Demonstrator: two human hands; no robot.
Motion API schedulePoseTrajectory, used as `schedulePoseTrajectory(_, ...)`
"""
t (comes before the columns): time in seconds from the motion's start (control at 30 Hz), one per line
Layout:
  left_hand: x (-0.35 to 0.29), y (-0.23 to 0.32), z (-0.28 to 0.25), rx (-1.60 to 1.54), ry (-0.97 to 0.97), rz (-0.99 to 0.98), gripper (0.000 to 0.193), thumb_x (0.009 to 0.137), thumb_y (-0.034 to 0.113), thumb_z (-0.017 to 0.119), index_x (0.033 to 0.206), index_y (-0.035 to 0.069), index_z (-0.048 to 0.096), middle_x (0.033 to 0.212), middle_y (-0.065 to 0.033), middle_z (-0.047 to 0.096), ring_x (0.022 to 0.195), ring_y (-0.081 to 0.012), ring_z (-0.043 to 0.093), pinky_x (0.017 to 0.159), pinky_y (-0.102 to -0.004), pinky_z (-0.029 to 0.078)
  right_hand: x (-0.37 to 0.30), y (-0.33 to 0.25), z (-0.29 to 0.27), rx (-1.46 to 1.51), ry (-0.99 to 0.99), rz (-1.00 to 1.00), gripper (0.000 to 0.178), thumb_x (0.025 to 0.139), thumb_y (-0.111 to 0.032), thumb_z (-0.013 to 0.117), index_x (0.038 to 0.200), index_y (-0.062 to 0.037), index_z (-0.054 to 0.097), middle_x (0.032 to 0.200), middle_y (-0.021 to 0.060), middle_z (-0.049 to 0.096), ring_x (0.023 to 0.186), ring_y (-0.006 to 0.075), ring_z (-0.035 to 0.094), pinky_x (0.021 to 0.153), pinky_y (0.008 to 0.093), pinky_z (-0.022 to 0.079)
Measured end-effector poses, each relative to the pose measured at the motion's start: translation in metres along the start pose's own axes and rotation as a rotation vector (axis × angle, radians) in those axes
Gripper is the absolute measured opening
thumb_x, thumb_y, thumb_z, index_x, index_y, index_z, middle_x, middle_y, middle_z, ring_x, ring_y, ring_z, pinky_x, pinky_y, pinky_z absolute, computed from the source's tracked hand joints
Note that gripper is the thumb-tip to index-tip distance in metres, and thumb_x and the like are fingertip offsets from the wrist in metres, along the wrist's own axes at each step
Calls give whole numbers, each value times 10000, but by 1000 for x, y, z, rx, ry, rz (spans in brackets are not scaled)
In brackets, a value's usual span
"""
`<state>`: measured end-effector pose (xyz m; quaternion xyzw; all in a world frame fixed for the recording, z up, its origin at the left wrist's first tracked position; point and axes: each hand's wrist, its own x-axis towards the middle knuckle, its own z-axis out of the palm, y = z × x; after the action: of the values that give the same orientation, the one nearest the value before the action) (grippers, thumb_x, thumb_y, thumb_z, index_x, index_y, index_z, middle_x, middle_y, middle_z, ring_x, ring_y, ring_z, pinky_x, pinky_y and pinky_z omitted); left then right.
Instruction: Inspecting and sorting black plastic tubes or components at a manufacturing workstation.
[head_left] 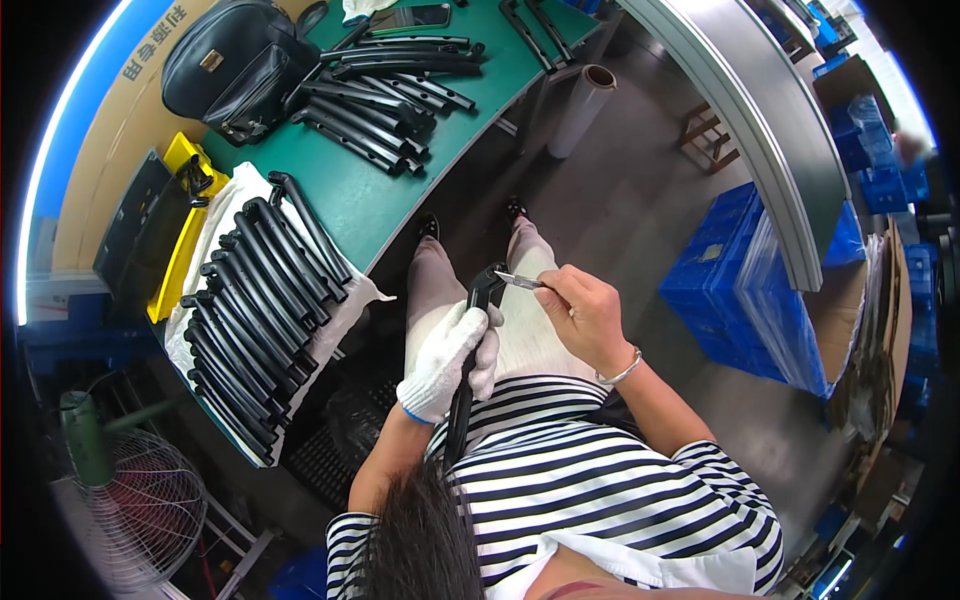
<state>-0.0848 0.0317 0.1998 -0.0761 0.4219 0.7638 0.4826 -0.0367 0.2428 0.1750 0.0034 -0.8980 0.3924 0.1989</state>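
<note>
In front of my lap I hold a black tube [484, 290] with a bent upper end, tilted toward my body. My left hand [448, 362], in a white knitted glove, is wrapped round its shaft below the bend. Bare and closed, my right hand [590, 315] pinches a small metal craft knife [522, 282]. The blade's tip touches or nearly touches the tube's top end; I cannot tell which. To the left, a row of similar black tubes [262, 290] lies on a white cloth [352, 278]. Another pile of black tubes [375, 115] rests farther off.
The green table [445, 140] also bears a black bag [235, 70], a phone [420, 16] and a yellow bin [180, 255]. A wire-caged fan [150, 505] stands lower left. Rightward are blue crates [715, 280], a metal rail [750, 110] and a film roll [580, 112].
</note>
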Motion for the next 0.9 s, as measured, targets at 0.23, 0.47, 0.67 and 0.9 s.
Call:
schedulePoseTrajectory(0.23,0,1,-2,-24,-38,-32,269,1061,317,497,1124,57,527,689,-1,485,462,-105,445,426,-273,423,3,-1,-1,-7,2,-40,107,883,-125,731,916,-40,676,677,68,534,547,201,523,522,324,420)
schedulePoseTrajectory(0.47,0,-2,-5,-66,-47,-58,269,1062,320,489,1124,63,540,688,5,476,461,-102,431,422,-267,409,5,-2,-4,-108,21,-68,125,869,-143,745,915,-45,682,656,64,511,535,204,510,508,331,410)
schedulePoseTrajectory(0.67,0,-2,-6,-80,-58,-90,274,1062,330,489,1128,70,548,689,7,482,460,-101,430,421,-261,405,6,-1,-6,-78,-13,-54,127,865,-173,750,909,-72,686,671,50,542,556,212,550,512,337,433)
schedulePoseTrajectory(0.9,2,-3,-8,-70,-68,-84,283,1062,330,489,1126,61,549,694,4,492,459,-102,433,421,-262,416,5,-2,-8,-112,-27,-61,145,848,-192,764,915,-85,691,682,42,552,569,214,568,514,339,443)
